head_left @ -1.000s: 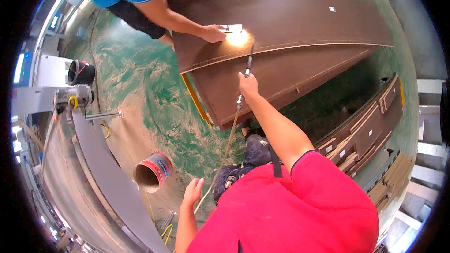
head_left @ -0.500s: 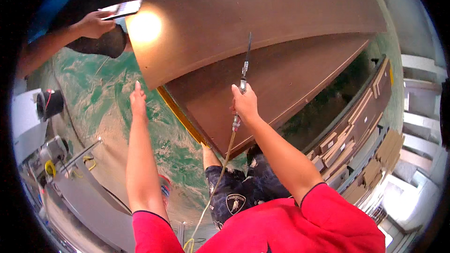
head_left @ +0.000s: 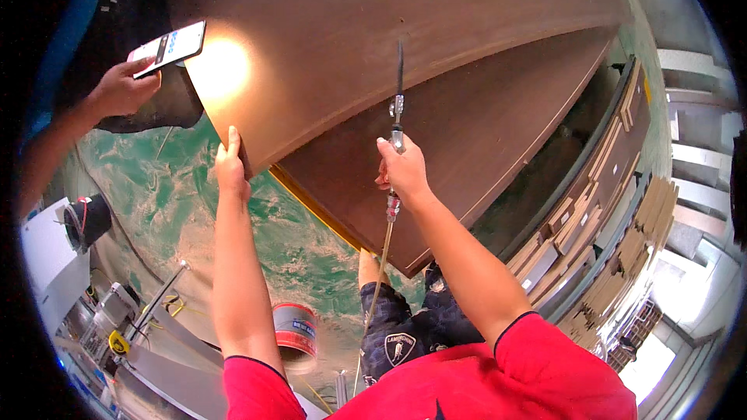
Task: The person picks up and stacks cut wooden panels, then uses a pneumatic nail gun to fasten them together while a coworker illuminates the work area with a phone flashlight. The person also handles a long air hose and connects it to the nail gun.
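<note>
The right fingers [head_left: 387,152] grip a hose-fed nozzle [head_left: 398,141].

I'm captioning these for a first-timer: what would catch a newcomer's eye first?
The bright glow on the upper brown panel, just right of a co-worker's phone, stands out first. Next come the person's red shirt at the bottom edge and, near the centre, the hose-fed tool in the person's right hand.

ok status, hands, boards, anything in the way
Left hand at corner of upper board. Right hand closed on nozzle tool, hose attached. Upper board overlaps lower board. Co-worker's hand and lit phone near left hand, perhaps in the way.
</note>
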The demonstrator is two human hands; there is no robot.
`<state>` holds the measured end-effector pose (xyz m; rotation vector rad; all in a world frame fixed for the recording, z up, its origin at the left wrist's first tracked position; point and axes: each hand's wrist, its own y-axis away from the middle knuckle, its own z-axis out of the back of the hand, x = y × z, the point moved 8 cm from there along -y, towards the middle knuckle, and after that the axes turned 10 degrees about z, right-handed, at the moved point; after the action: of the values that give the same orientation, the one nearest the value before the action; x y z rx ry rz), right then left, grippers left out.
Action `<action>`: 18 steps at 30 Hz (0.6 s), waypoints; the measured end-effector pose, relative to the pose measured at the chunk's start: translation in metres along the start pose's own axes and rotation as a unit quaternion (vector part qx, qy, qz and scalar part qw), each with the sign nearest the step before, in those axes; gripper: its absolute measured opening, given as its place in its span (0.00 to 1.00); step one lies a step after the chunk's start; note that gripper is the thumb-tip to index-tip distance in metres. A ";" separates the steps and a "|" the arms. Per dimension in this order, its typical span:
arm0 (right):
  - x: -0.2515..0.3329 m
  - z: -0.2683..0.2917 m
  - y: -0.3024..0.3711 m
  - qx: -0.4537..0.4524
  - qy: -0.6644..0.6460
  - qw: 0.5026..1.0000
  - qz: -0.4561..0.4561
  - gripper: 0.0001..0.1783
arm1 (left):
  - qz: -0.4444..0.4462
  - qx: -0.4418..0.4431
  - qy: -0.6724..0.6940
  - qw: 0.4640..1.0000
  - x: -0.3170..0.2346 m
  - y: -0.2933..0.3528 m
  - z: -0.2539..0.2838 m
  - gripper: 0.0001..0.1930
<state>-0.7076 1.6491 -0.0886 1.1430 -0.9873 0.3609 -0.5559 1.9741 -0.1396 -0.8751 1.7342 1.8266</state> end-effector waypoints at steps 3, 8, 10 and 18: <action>-0.019 0.015 -0.003 -0.031 -0.035 0.998 0.029 0.12 | 0.010 0.010 0.001 1.000 -0.004 0.019 -0.004 0.27; -0.088 0.066 0.082 -0.101 -0.192 0.976 -0.005 0.07 | -0.001 0.018 -0.007 1.000 -0.022 0.055 -0.013 0.29; -0.116 0.065 0.091 -0.096 -0.327 0.930 -0.136 0.04 | 0.012 0.022 -0.021 0.999 -0.023 0.057 -0.009 0.31; -0.119 0.028 -0.033 0.133 -0.469 0.841 -0.233 0.06 | 0.038 -0.017 -0.004 0.999 -0.027 0.081 -0.017 0.30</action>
<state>-0.7630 1.6378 -0.2021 1.8282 -1.4623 -0.5456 -0.5931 1.9526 -0.0639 -0.8248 1.7591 1.9100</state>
